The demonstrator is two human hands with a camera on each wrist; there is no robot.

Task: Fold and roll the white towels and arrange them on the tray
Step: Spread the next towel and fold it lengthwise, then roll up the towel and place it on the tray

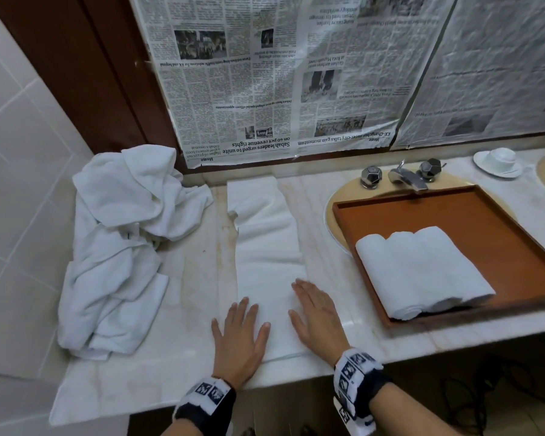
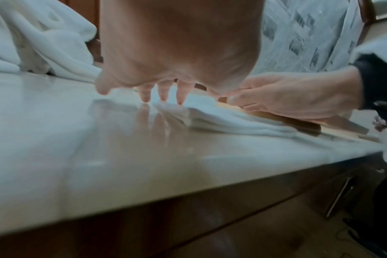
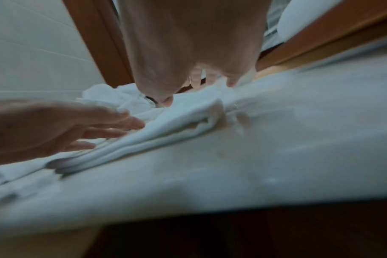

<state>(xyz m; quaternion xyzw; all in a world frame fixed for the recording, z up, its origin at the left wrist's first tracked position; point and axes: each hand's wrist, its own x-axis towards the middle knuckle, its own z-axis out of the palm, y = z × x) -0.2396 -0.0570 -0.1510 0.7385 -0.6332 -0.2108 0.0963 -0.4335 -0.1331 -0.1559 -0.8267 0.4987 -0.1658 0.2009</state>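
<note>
Pale marble table (image 1: pixel 186 372), seen from my head view: heap of crumpled white towels (image 1: pixel 120 247) at its left; long folded white towel strip (image 1: pixel 265 247) in the middle; brown wooden tray (image 1: pixel 422 215) at right, over the basin, holding three rolled white towels (image 1: pixel 422 272) side by side. My left hand (image 1: pixel 238 338) and right hand (image 1: pixel 320 316) lie flat, fingers straight, gripping nothing, on the strip's near end. Risk, in my judgement: the strip's ragged far-left edge may roll up crooked.

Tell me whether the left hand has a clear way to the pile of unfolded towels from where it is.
Probably yes. The left hand lies flat on the folded towel, and only bare counter separates it from the pile to its left.
</note>
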